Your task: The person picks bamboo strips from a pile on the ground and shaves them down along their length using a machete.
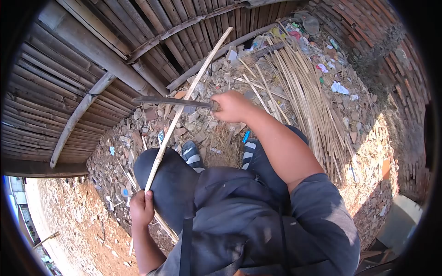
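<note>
My left hand [142, 208] is closed round the lower end of a long pale strip of split bamboo [178, 112], which slants up and to the right over my left knee. In my right hand [231, 106] is the handle of a long dark blade [172, 100]. The blade points left and crosses the strip above its middle; whether the two touch, I cannot tell. Both of my sandalled feet rest on the ground below the blade.
A heap of long bamboo strips [306, 92] lies on the rubble at the right. Bamboo slat walling [55, 83] rises at the left. Stacked bricks [407, 87] stand at the far right. Scraps of litter [340, 88] lie among the stones.
</note>
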The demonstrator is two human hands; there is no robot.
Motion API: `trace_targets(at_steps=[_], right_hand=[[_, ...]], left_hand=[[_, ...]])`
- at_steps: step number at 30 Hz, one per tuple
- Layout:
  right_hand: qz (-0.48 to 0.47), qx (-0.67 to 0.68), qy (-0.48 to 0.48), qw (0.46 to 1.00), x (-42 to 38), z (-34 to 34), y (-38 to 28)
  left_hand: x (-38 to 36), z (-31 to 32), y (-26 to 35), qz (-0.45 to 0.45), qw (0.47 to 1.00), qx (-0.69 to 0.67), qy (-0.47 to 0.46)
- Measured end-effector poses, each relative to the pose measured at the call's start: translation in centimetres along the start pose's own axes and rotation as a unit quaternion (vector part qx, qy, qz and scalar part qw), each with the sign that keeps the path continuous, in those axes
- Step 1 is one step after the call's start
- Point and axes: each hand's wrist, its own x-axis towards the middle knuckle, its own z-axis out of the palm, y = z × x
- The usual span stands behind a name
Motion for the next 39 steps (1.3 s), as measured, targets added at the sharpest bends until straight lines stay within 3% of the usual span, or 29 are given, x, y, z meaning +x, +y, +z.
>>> trace_targets(at_steps=[1,2,6,10,13,16,19,23,29,32,35,39], right_hand=[[0.017,0.015,0.039,0.999,0.5,-0.5,0.2],[0.094,0.017,0.002,0.995,0.7,-1.5,0.6],[0.132,0.025,-0.002,0.991,-0.1,-2.3,-1.1],[0.005,-0.022,-0.064,0.998,-1.1,-1.5,-2.5],[-0.030,0.004,-0.103,0.994,-0.7,-1.2,-1.8],[0.054,0.069,-0.029,0.996,0.6,-0.6,0.7],[0.130,0.099,-0.027,0.986,0.7,-1.6,1.2],[0.093,0.059,-0.023,0.994,-0.5,-1.1,-0.2],[-0.028,-0.008,-0.115,0.993,-1.2,-1.4,-3.0],[-0.024,0.065,-0.091,0.993,-0.1,0.1,-0.3],[0.042,0.073,-0.082,0.993,0.3,-1.1,0.0],[0.049,0.062,-0.051,0.996,-0.3,-0.9,-0.2]], left_hand=[[0.0,0.2,0.1,0.004,1.000,0.001,0.008],[0.0,0.3,0.2,0.009,1.000,0.001,0.018],[0.2,-0.1,0.5,-0.011,1.000,0.009,0.002],[0.1,-0.2,0.8,-0.020,1.000,-0.011,-0.012],[0.4,0.1,0.2,-0.010,1.000,0.002,0.000],[-0.2,0.0,0.1,-0.025,1.000,0.009,0.003],[0.0,-0.1,0.9,-0.022,1.000,0.017,0.007],[0.1,-0.1,0.4,-0.021,1.000,0.012,0.002],[0.3,-0.2,0.5,-0.024,1.000,-0.006,-0.011],[0.1,0.3,0.3,-0.010,1.000,-0.006,0.011],[0.1,0.4,0.2,-0.017,1.000,-0.013,0.014],[0.1,0.1,0.5,-0.010,1.000,-0.001,0.012]])
